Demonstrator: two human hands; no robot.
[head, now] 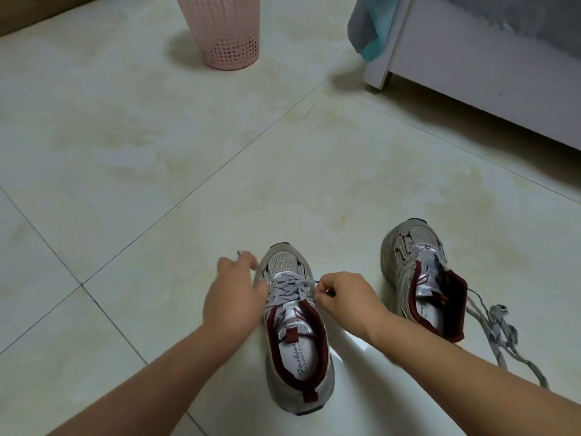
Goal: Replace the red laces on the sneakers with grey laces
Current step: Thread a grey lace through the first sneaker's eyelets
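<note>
Grey laces being threaded on a tiled floor

A grey lace on the near sneaker is being pinched by the right hand, its other end being gripped by the left hand; beside it, the second sneaker is trailing a loose grey lace; farther off, a pink basket is standing.

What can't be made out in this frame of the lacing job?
- Head view: how the left hand holds the lace; only its back shows, fingers curled away.
- Lace end in the right hand: hidden by the pinching fingers.
- Near sneaker: left-side eyelets covered by the left hand.
- Far sneaker: tilted on its side, so its eyelets do not show.
- Basket: top cut off by the frame's edge.
- Red laces: none in view.
</note>
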